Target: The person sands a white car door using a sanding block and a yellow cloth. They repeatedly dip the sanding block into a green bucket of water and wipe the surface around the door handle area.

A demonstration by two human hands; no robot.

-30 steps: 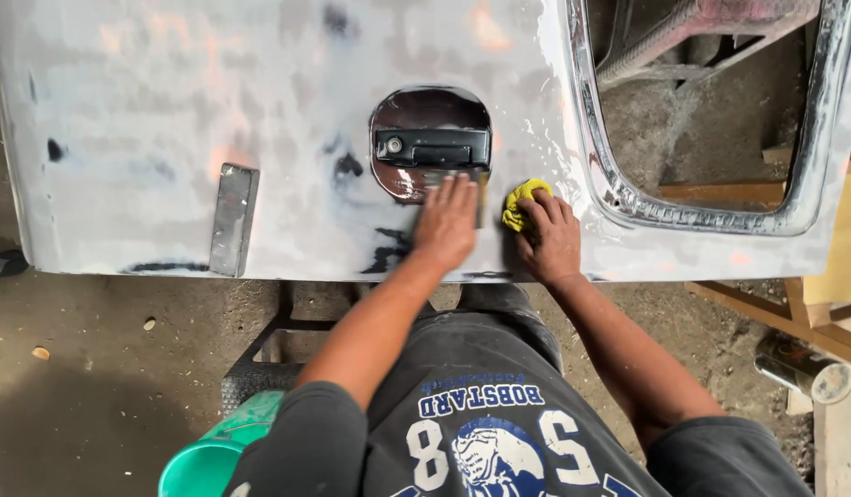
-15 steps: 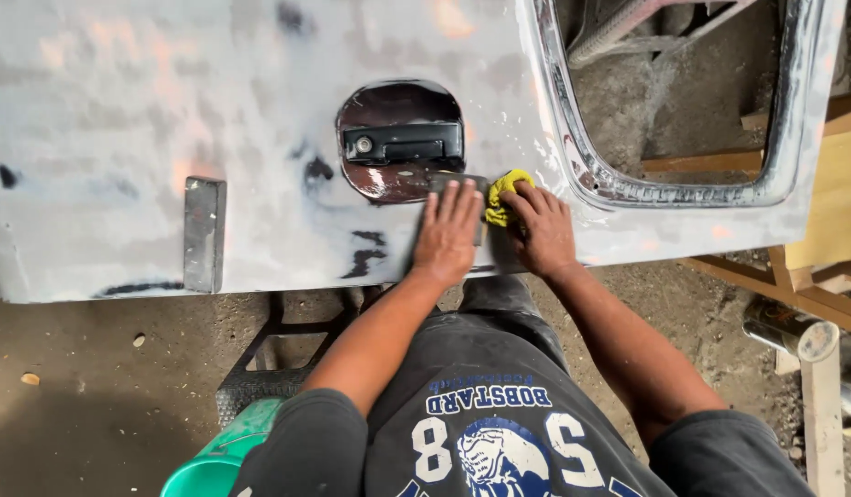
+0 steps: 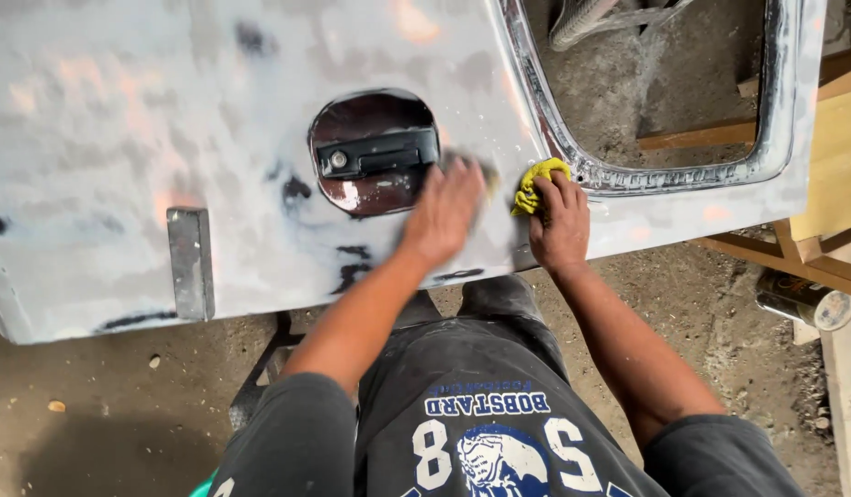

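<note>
Car door panel (image 3: 167, 120), sanded grey, lying flat before me. My left hand (image 3: 444, 216), open-palmed and blurred, has slid toward the recessed handle (image 3: 375, 152); right hand (image 3: 561, 225) grip stays closed on yellow cloth (image 3: 534, 182).

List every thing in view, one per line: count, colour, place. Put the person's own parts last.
sanded metal car door panel: one, grey-white with dark patches, lying flat across the upper frame
recessed black door handle: one, in the dark round recess at the panel's middle
window opening frame: one, bare metal, upper right of the panel
small grey metal plate: one, near the panel's lower left edge
wooden boards: several, tan, right edge
cylindrical can: one, dark, on the ground at right
yellow cloth: one, bunched under the right hand
left hand: flat on the panel, blurred
right hand: pressing on the cloth
</note>
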